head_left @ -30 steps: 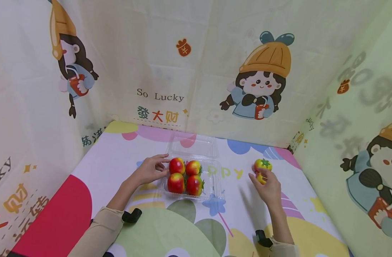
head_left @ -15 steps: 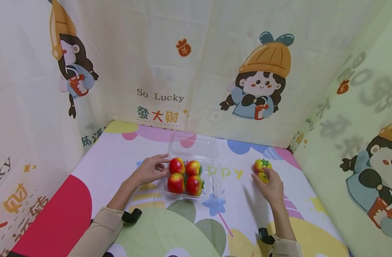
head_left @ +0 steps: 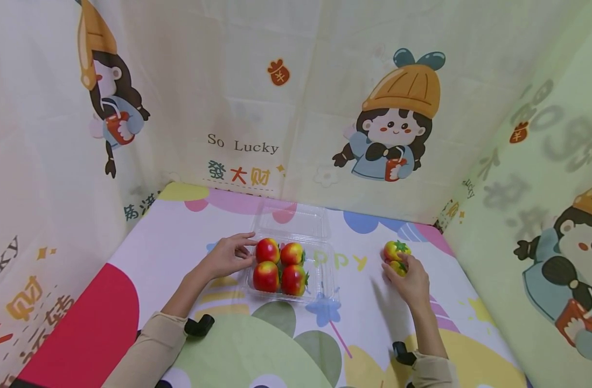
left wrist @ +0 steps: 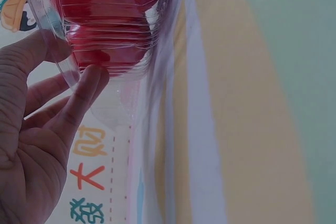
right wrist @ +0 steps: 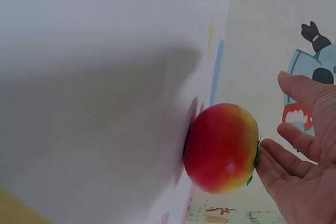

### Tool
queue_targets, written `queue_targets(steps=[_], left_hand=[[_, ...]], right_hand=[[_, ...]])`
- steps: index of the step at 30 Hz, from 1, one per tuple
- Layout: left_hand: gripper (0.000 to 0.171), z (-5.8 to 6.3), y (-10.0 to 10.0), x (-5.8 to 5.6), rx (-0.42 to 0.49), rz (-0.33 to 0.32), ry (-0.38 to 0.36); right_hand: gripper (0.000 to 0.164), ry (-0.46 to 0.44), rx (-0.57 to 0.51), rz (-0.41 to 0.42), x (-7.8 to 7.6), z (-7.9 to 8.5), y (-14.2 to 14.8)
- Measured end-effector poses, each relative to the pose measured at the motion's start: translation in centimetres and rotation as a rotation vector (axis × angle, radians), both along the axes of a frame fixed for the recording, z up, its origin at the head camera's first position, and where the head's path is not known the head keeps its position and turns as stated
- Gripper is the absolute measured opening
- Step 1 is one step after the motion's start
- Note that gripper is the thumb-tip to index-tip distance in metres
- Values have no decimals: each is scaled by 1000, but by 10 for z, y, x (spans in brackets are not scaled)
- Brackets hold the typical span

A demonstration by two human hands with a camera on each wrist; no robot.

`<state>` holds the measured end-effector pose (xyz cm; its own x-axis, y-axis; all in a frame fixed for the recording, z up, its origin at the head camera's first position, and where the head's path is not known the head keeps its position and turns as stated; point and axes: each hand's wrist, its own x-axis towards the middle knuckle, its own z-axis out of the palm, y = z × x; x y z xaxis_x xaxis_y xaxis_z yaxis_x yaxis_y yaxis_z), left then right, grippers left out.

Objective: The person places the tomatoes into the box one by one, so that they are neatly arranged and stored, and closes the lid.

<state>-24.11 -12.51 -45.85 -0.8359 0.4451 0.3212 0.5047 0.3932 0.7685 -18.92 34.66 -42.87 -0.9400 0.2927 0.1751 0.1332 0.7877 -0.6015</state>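
- Where creased, pale cloth walls (head_left: 315,27) rose on three sides, cartoon girls (head_left: 396,140) in orange hats were printed on the fabric.
- Below them spread a flat, smooth tabletop (head_left: 179,231), mostly white, with rounded pastel shapes, a large red patch (head_left: 92,318) on the left and yellow letters (head_left: 341,261).
- Near its middle lay a clear plastic box (head_left: 320,277), thin and ribbed along its side, its see-through lid (head_left: 293,222) folded back behind it.
- The left hand (head_left: 226,257) lightly grasped the box's left edge with thumb and fingers.
- The right hand (head_left: 413,283) grasped nothing; its fingers were relaxed, their tips at the top of the nearer of two loose fruits (head_left: 398,268), well right of the box.
- Four boxed fruits (head_left: 266,276), round, glossy, red and yellow, sat two by two.
- Small, pointed green leaves (head_left: 401,246) topped the loose pair.
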Motion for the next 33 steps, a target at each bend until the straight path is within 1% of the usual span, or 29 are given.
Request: queue_targets(steps=[5,10,14,20,33], left_hand=[[42,0,0,0,-5,5,-11],[41,2,-2,1,-2,5,1],[41,2,-2,0,2,-2,13],[41,2,-1,0,-1,-4,0],[43,2,0,1,-7,2,-21]], right_hand=[[64,-6,6,-4,0,-3,5],[67,-34,18,-15,-1,-3,9],[69,-53,9,-38,-1,-4,13],[68,-66,12,-73,-1,-8,18],[69,-65,5,-105,1,-11,22]])
